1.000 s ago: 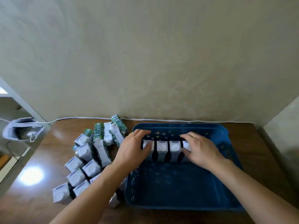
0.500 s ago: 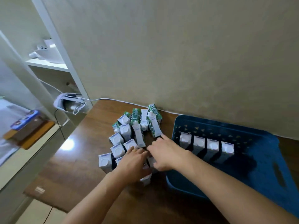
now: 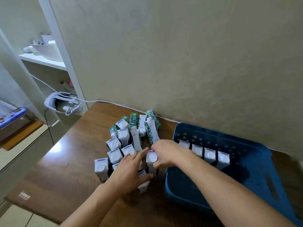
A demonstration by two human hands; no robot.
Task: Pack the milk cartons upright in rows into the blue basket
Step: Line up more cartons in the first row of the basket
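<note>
Blue basket (image 3: 255, 176) sits on the wooden table (image 3: 68, 161) against the wall, w/ one row of four cartons (image 3: 204, 154) standing upright along its far side, white caps up. Rest of the basket floor is bare blue plastic.

Just left of the basket is the loose pile of milk cartons (image 3: 124, 141): most upright w/ white tops and round caps, a few at the far end lying tilted, showing green-patterned sides. Small print on the white faces of two tilted ones is too blurred to read; blue strip labels on the carton tops also unreadable.

Right hand (image 3: 165, 153) is at the pile's edge nearest the basket, fingers and thumb curled round an upright carton (image 3: 152, 158), gripping it near the top, cap visible. Can't tell if its base is off the table. Left hand (image 3: 131, 171) lies just left of that carton, fingers mostly straight and spread, resting over the near cartons of the pile, thumb against one low carton (image 3: 143, 185); not clearly gripping anything.

Well left of the basket, off the table: white headset (image 3: 62, 103) w/ cable on a ledge, white shelving (image 3: 49, 59) above it. A brown mat (image 3: 32, 200) on the floor near the table's left corner has pale lettering, too small to read
</note>
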